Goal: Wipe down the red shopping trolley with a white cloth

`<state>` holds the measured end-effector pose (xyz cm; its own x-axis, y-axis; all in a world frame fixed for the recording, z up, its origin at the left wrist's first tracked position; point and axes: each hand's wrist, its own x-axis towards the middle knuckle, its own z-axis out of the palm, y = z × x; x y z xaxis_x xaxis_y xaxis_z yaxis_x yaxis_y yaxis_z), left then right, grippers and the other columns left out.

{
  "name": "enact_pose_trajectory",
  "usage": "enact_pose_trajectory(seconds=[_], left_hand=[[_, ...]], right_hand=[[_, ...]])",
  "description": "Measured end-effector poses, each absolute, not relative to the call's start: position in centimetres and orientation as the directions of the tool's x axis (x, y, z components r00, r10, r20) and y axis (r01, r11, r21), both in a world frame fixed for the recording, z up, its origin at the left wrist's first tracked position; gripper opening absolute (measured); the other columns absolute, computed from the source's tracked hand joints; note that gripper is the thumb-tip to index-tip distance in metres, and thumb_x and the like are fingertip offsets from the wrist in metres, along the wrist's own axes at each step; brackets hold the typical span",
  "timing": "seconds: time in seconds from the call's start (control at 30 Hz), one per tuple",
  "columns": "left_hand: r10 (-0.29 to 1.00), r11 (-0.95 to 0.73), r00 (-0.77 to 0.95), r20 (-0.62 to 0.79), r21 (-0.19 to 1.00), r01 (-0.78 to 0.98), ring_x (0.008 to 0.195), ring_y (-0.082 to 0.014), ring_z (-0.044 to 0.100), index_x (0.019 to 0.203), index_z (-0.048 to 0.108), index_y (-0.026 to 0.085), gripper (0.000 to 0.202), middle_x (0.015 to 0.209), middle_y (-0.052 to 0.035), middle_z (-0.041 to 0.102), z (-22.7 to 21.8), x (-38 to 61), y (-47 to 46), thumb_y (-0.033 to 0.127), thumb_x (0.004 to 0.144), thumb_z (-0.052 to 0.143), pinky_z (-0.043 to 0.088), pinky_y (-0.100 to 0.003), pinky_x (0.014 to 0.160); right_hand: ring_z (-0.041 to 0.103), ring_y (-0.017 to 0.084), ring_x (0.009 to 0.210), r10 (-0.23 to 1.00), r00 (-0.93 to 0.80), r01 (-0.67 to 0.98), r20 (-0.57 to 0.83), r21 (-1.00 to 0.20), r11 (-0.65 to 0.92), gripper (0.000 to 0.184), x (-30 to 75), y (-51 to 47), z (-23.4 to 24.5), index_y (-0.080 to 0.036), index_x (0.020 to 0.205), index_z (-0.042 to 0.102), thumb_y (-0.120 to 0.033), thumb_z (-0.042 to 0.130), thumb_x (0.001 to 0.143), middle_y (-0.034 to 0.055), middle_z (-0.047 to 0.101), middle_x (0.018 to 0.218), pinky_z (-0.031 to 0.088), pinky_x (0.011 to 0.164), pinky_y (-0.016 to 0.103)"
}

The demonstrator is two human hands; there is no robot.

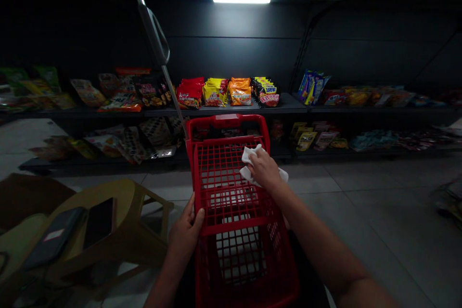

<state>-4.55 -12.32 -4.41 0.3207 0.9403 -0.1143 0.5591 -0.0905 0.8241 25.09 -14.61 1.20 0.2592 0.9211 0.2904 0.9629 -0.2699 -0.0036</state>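
Note:
A red plastic shopping basket (pixel 231 211) stands in front of me, its mesh side facing up. My left hand (pixel 186 233) grips the basket's left edge, thumb over the rim. My right hand (pixel 263 168) presses a white cloth (pixel 249 159) against the upper right part of the red mesh, fingers closed on the cloth.
Dark store shelves (pixel 231 106) with snack and noodle packets run across the back. A metal pole (pixel 155 38) leans from the top left down to the basket. A tan plastic stool (pixel 119 231) at left carries a phone (pixel 99 221) and a dark wallet (pixel 54 238). Grey tiled floor (pixel 361 202) lies to the right.

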Motion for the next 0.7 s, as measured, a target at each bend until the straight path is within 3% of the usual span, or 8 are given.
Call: enact_pose_trajectory(seconds=[0.13,0.27,0.37,0.47,0.6,0.7], left_hand=[[0.944,-0.101,0.311,-0.106,0.808,0.581,0.092,-0.0235,0.073,0.153,0.035,0.02,0.072,0.097,-0.0038,0.078,-4.6,-4.7,-12.3,0.054,0.09,0.046,0.054,-0.032,0.081],[0.944,-0.113,0.315,-0.097,0.802,0.586,0.093,-0.0229,0.073,0.152,0.037,0.018,0.072,0.105,-0.006,0.077,-4.5,-4.7,-12.2,0.052,0.089,0.047,0.054,-0.031,0.081],[0.944,-0.11,0.318,-0.091,0.82,0.562,0.094,-0.0227,0.073,0.152,0.036,0.018,0.072,0.108,-0.0062,0.077,-4.2,-4.5,-12.4,0.051,0.089,0.048,0.054,-0.031,0.08],[0.941,-0.102,0.323,-0.097,0.83,0.548,0.097,-0.0234,0.073,0.153,0.034,0.017,0.073,0.107,-0.0066,0.077,-3.9,-4.4,-12.7,0.051,0.09,0.047,0.054,-0.032,0.083],[0.946,-0.108,0.312,-0.09,0.82,0.562,0.103,-0.0252,0.071,0.152,0.036,0.017,0.071,0.111,-0.0089,0.076,-3.5,-4.4,-12.9,0.051,0.09,0.045,0.053,-0.035,0.089],[0.944,-0.127,0.321,-0.081,0.807,0.577,0.104,-0.0256,0.071,0.152,0.036,0.018,0.071,0.113,-0.0092,0.075,-3.5,-4.4,-12.7,0.05,0.09,0.045,0.052,-0.035,0.089]], right_hand=[[0.049,0.028,0.115,0.901,0.28,0.956,0.332,-0.012,-0.292,0.033,24.4,-15.7,0.1,-0.021,0.119,0.062,-0.038,0.045,0.097,0.0139,0.057,0.128,0.04,0.095,0.038],[0.047,0.029,0.115,0.873,0.345,0.934,0.345,-0.03,-0.357,0.04,24.6,-14.8,0.1,-0.019,0.112,0.065,-0.047,0.042,0.097,0.0146,0.059,0.124,0.038,0.095,0.04],[0.049,0.027,0.11,0.874,0.36,0.93,0.326,-0.045,-0.366,0.039,25.3,-13.5,0.7,-0.016,0.107,0.067,-0.044,0.041,0.097,0.0147,0.06,0.121,0.04,0.091,0.037],[0.051,0.024,0.106,0.88,0.339,0.94,0.333,-0.095,-0.326,0.032,26.4,-13.4,0.7,-0.015,0.106,0.067,-0.035,0.045,0.096,0.0137,0.061,0.118,0.04,0.092,0.034],[0.056,0.02,0.1,0.852,0.353,0.924,0.387,-0.288,-0.251,0.032,26.8,-14.7,0.1,-0.015,0.102,0.068,-0.024,0.038,0.097,0.0102,0.064,0.105,0.041,0.092,0.03],[0.056,0.02,0.106,0.902,0.2,0.943,0.382,-0.325,-0.072,0.033,24.2,-15.6,0.1,-0.019,0.118,0.066,-0.025,0.042,0.097,0.0082,0.065,0.116,0.041,0.096,0.033]])
